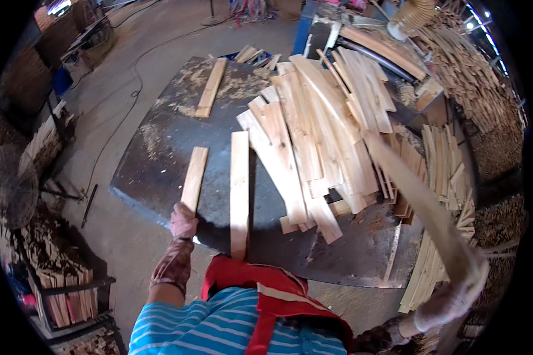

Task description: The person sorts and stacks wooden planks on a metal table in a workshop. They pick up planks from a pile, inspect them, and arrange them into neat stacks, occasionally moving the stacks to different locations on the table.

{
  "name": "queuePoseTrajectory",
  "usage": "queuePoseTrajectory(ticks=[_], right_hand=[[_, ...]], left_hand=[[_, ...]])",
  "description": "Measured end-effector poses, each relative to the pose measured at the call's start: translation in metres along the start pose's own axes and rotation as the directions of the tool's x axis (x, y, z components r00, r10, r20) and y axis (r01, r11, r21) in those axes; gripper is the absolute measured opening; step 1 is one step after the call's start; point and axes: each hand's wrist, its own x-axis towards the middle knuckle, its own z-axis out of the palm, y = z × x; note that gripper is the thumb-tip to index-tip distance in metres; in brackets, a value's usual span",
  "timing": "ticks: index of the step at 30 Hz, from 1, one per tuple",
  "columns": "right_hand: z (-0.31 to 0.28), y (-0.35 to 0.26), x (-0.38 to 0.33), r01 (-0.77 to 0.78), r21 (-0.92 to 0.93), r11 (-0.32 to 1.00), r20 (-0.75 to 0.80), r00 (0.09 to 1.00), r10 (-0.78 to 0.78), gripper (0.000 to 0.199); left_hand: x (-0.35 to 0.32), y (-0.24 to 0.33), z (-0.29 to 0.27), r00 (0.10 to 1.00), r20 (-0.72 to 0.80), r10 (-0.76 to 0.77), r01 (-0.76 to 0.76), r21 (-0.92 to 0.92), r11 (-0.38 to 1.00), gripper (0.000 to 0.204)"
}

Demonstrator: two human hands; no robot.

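Note:
My gloved left hand [183,222] is closed on the near end of a short wooden board [194,177], which lies at the table's front left edge. Off to the right, my gloved right hand [453,302] grips the lower end of a long wooden board [423,201], slanting up toward the pile and blurred by motion. Between my hands, a pale plank [238,189] lies lengthwise on the dark metal table [166,130], its near end at my red apron. A big, loosely fanned pile of boards [314,124] covers the table's middle and right. Another single board [211,86] lies farther back.
Stacked strips [444,171] stand along the table's right side. A machine with a yellowish hose [411,18] is at the far right. To the left are a standing fan [12,183], a rack of wood pieces [71,296] and a floor cable [121,124]. Sawdust litters the tabletop.

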Motion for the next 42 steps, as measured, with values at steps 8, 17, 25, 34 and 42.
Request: queuePoseTrajectory(ticks=[8,17,25,34,42], right_hand=[[0.040,0.076,-0.054,0.211,0.013,0.977,0.341,0.918,-0.203,0.047],[0.160,0.166,-0.229,0.355,-0.113,0.928,0.956,0.294,0.004,0.034],[0.195,0.180,-0.255,0.233,-0.530,0.815,0.772,0.531,0.349,0.082],[0.221,0.182,-0.258,0.109,-0.718,0.687,0.637,0.501,0.586,0.109],[0.189,0.165,-0.243,-0.050,-0.546,0.836,0.669,0.575,0.471,0.111]], left_hand=[[-0.005,0.051,0.019,0.926,-0.352,0.140,-0.204,-0.152,0.967,0.088],[-0.046,0.122,-0.002,0.873,-0.399,0.281,-0.405,-0.274,0.872,0.101],[-0.049,0.146,-0.003,0.901,-0.351,0.256,-0.364,-0.286,0.886,0.101],[-0.043,0.158,0.000,0.924,-0.305,0.230,-0.324,-0.304,0.896,0.101],[0.005,0.089,0.019,0.921,-0.353,0.163,-0.287,-0.333,0.898,0.085]])
